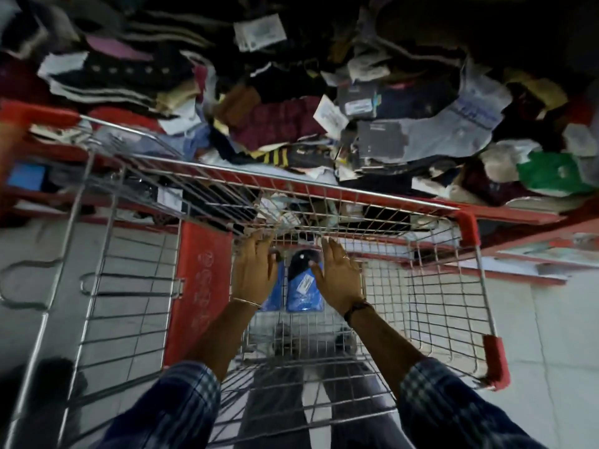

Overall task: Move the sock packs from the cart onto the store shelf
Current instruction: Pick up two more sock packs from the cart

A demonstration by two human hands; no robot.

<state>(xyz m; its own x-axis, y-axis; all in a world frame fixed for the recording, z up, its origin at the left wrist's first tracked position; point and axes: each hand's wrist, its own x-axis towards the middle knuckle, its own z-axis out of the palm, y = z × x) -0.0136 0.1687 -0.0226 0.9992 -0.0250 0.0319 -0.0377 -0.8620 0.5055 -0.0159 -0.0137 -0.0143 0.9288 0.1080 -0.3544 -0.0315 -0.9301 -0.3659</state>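
Two blue sock packs (304, 294) lie side by side on the wire bottom of the shopping cart (437, 286); the right one has a black top and a white label. Both my hands are down inside the cart. My left hand (254, 270) covers part of the left pack, fingers spread. My right hand (337, 278) is flat along the right pack's edge, its thumb touching the pack. Neither hand is closed around a pack. Just beyond the cart's far rim runs the red-edged store shelf (518, 215), heaped with loose socks and packs.
The cart's red seat flap (201, 286) stands to the left of my left arm. Red plastic corners (468, 222) cap the cart's right rim. A green pack (551, 173) lies at the heap's right end. Pale floor tiles (551, 335) show on both sides.
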